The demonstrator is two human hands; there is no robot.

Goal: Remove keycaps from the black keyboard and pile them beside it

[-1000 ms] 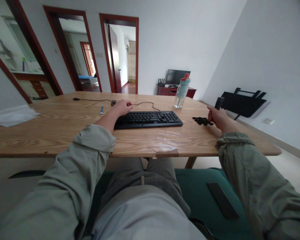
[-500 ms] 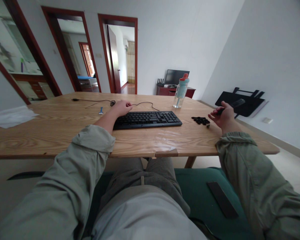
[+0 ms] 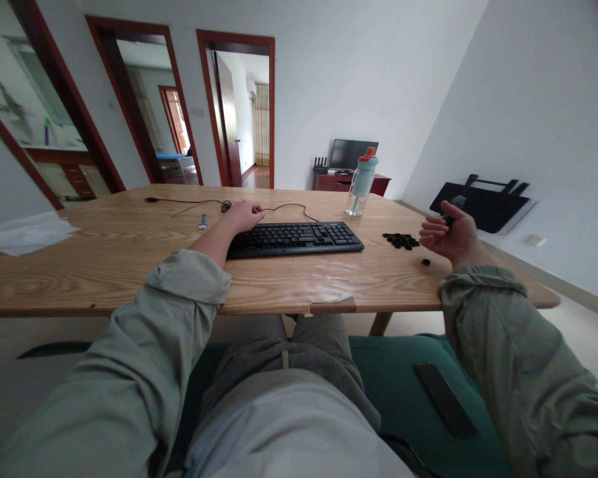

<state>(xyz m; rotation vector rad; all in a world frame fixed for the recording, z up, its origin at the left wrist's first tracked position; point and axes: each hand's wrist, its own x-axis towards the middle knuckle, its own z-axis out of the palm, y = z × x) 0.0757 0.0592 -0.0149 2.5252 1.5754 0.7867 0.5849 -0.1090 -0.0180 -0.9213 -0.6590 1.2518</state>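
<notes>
A black keyboard (image 3: 299, 239) lies flat on the wooden table in front of me. My left hand (image 3: 246, 216) rests over its far left part, fingers curled together at the back edge. Off to the right, my right hand (image 3: 451, 232) is raised above the table, palm turned inward. Its fingers wrap round a slim dark tool with a greyish end (image 3: 459, 200); the grip hides most of it, so its kind is unclear. Left of that hand lies a pile of small black keycaps (image 3: 401, 240). One small black piece (image 3: 426, 262) sits apart, nearer me.
A clear bottle with a red lid (image 3: 361, 182) stands behind the keyboard. A coiled black cable (image 3: 225, 206) and a small blue-and-white item (image 3: 202, 222) lie at the left. White sheeting (image 3: 27, 232) covers the far left edge. A dark phone-like slab (image 3: 444, 398) lies on the green seat.
My right hand has shifted slightly right and turned, bringing the tool's end closer in. The small black piece now lies apart from the pile, nearer me. My left hand stays put.
</notes>
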